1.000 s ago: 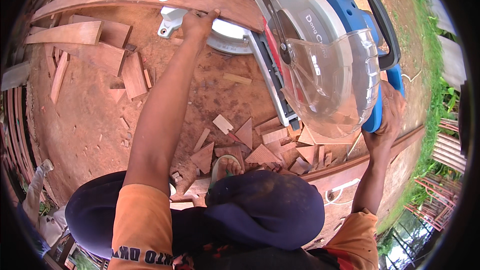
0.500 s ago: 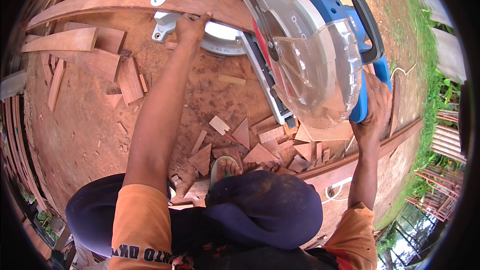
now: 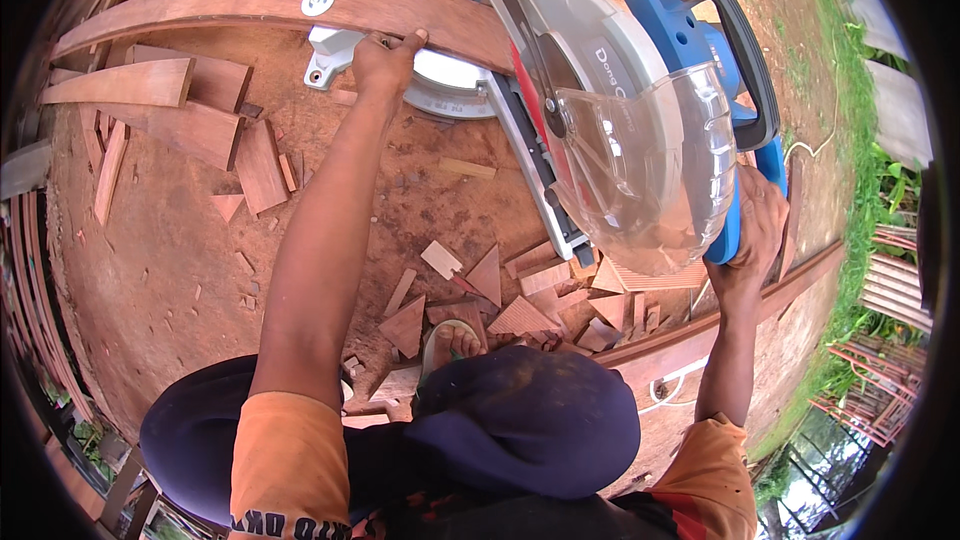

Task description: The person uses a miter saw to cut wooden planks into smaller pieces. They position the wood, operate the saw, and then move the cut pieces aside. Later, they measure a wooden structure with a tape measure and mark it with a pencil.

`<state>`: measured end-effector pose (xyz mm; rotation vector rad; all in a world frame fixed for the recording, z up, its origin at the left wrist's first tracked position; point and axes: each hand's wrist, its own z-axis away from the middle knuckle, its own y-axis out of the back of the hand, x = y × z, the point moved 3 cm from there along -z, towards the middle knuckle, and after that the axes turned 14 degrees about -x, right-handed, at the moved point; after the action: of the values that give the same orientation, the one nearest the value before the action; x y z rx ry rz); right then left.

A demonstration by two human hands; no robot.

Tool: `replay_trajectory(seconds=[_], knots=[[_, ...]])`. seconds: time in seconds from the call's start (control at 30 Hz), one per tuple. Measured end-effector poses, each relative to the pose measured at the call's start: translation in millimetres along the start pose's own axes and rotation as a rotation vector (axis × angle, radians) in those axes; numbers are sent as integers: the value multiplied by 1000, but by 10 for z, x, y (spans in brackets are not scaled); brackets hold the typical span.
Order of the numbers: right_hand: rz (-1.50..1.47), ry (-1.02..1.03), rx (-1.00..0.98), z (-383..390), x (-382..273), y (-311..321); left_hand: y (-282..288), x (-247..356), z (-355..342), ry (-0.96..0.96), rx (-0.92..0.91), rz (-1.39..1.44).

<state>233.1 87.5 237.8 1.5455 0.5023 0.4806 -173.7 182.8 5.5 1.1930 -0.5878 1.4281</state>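
A long reddish-brown wooden board [image 3: 250, 2] lies across the base of a miter saw [image 3: 610, 50], its right end by the blade area. My left hand [image 3: 384, 62] is closed on the board's near edge, thumb side up against the wood. My right hand [image 3: 758, 225] wraps round the saw's blue handle [image 3: 728, 225], its fingers partly hidden behind it. The clear blade guard [image 3: 650, 180] covers the blade. A clamp [image 3: 318, 0] with a round white foot rests on the board, left of my left hand.
Triangular and square wood offcuts [image 3: 525, 316] litter the ground by my foot [image 3: 455, 342]. More cut boards [image 3: 205, 130] lie at the left. A long wooden beam [image 3: 690, 320] runs along the right, with a pale cable [image 3: 815, 150] and grass [image 3: 850, 270] beyond.
The saw head and my right hand have shifted slightly nearer and to the right in the picture. My left hand and the board have stayed almost in place.
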Motion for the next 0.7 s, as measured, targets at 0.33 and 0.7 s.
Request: replay_trajectory(seconds=[0.33, 0.7], knots=[[-38, -11, 14, -43, -75, 76, 62, -18, 13, -21, 2, -4], [-140, -55, -138, 232, -97, 175, 1649, 123, -223, -240, 294, -525]])
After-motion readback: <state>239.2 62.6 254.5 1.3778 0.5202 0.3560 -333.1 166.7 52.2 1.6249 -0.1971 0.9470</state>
